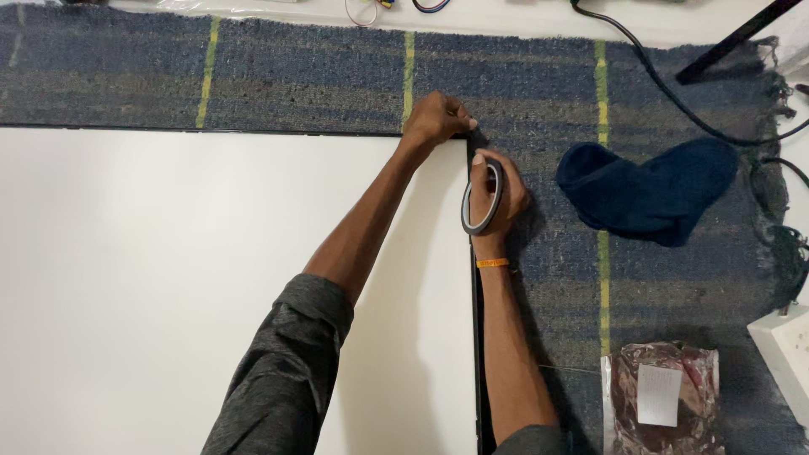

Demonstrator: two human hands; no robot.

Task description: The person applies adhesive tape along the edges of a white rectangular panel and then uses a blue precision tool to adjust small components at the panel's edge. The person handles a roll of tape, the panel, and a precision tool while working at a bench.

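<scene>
Grey sleeve (282, 371) nearest; your left hand (436, 118) is pinching closed at corner of large white flat panel (168, 278). Right hand (497, 198) is gripping dark tape roll (482, 198) at panel's edge. Risk: tape wrinkling or drifting if tension slackens.

The large white flat panel (168, 295) looks smooth and matt, edged by a thin dark glossy strip, and it lies on a coarse, rough-woven blue-grey cloth mat with yellow stripes (539, 84). The dark ring-shaped roll of tape (482, 200) has a slick, slightly shiny face. To the right, the navy blue cloth (649, 190) looks soft and fuzzy, and the near crinkled reddish plastic bag (661, 396) is glossy with a matt white paper label.
</scene>
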